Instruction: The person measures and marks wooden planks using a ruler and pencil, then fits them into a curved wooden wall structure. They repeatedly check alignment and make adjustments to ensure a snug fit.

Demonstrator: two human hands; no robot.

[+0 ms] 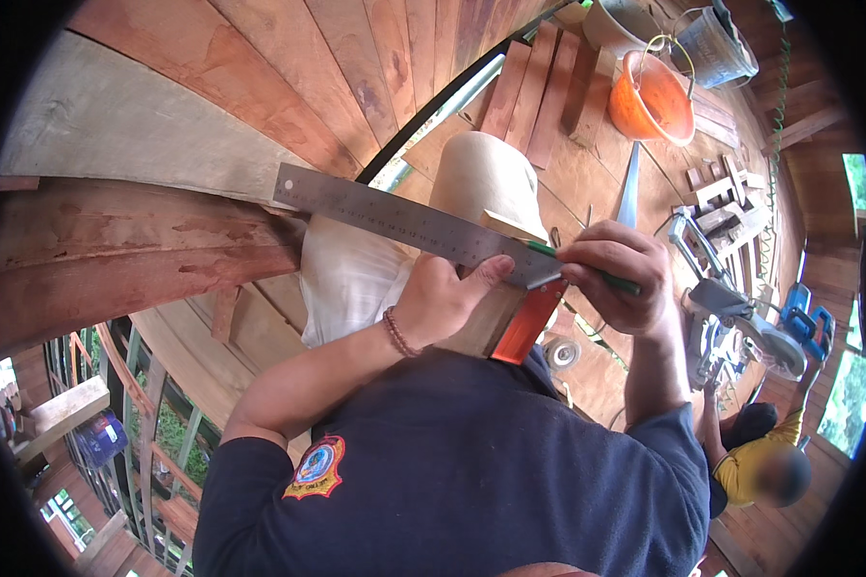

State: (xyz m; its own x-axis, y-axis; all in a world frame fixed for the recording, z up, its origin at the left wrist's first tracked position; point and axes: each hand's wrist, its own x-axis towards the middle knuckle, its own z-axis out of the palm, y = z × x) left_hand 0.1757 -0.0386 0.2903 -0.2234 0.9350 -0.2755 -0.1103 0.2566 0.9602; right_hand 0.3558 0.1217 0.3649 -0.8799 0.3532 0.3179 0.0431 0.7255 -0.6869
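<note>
Square (385, 213) across wood (479, 329). Left hand (449, 302) holding square, thumb on blade. Right hand (624, 277) pinching pencil (622, 283) in fingers, near handle end. Best: handle snug to wood, firm thumb, pencil tip tight along blade.

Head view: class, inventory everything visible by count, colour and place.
Try square: one, silver and red, centre.
Pencil: one, green, right of centre.
Wood piece: one, pale brown, beneath the square.
Buckets: three, orange, pale and grey, upper right.
Power saw: one, blue and grey, right.
Tub: one, purple, left.
Boards: many, mostly brown, throughout.
Co-worker: one, yellow top, lower right.
Shirt: one, navy, bottom.
Left hand: one, bare, on square.
Right hand: one, bare, holding pencil.
</note>
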